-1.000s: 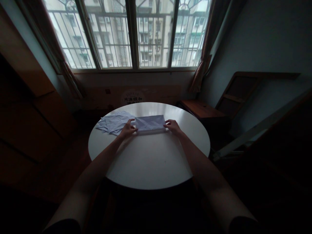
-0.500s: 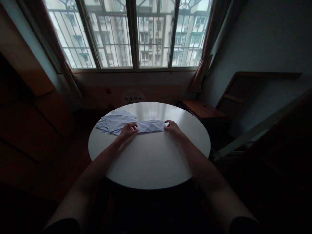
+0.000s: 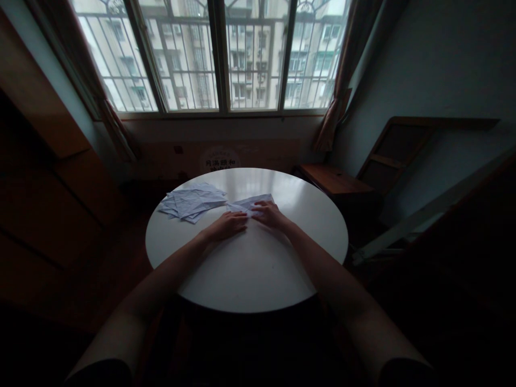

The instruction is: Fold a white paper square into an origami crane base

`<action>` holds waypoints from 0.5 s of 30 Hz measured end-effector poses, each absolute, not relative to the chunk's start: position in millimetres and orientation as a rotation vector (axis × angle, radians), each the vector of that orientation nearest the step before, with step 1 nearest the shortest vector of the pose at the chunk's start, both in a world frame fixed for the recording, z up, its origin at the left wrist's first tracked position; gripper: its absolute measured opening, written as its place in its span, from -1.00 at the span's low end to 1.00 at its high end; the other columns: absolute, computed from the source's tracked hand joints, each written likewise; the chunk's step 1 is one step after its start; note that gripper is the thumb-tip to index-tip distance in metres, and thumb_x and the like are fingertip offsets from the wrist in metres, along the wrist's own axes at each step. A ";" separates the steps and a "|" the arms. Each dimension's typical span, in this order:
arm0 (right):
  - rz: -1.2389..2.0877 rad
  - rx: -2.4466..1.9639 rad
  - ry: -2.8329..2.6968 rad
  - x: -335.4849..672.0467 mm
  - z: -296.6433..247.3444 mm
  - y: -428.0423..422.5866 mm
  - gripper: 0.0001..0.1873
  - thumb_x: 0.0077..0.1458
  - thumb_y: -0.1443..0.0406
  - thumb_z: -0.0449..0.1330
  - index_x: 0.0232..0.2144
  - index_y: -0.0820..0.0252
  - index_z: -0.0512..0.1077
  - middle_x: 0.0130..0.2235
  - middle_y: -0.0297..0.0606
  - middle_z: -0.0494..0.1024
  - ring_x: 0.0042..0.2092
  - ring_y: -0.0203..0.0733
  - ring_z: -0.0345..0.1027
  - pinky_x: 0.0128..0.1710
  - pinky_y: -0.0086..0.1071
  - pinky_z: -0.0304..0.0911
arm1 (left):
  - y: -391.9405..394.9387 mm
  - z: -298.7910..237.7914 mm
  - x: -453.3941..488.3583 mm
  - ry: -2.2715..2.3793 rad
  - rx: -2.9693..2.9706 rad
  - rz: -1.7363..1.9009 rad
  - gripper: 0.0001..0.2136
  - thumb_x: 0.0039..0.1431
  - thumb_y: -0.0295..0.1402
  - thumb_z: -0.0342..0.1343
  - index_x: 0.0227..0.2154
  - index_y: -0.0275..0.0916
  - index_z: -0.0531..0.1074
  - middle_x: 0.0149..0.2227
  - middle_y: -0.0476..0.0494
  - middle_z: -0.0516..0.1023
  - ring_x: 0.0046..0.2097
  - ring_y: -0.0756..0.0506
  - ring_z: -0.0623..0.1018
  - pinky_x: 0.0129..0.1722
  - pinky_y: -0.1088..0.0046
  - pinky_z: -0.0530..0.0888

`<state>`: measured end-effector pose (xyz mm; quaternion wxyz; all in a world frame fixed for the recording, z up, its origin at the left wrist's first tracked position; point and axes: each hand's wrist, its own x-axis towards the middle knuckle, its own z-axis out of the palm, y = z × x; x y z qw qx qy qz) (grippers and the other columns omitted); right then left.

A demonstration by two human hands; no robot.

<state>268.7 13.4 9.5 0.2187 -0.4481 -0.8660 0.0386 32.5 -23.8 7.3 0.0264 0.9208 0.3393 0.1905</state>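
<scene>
A creased, folded sheet of paper lies on the white round table, partly covered by my hands. My left hand rests along the sheet's near edge, its fingers stretched out flat toward the right. Over the sheet's right part lies my right hand, fingers extended to the left and pressing on the paper. The fingertips of both hands almost meet near the sheet's near edge. Left of them is a loose pile of creased paper sheets, which neither hand touches.
Beyond the table are a barred window and a printed cardboard panel. A low wooden stand is at the back right, near a leaning wooden frame. Wooden cabinets line the left side.
Both hands have left the sheet's two ends and moved inward along its near edge. The sheet's near side now looks folded or pressed down under the fingers. The pile is unmoved.
</scene>
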 end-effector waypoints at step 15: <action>0.154 -1.512 -2.377 278.3 6.0 18.0 -0.54 0.15 -0.04 0.11 0.00 -0.03 0.49 0.14 -0.23 0.42 0.14 0.08 0.24 0.09 -0.07 0.15 | -24.5 15.7 24.8 1.357 2.768 0.394 -0.60 0.28 -0.07 -0.07 0.01 -0.16 0.44 0.20 -0.18 0.37 0.21 -0.22 0.36 0.19 0.16 0.29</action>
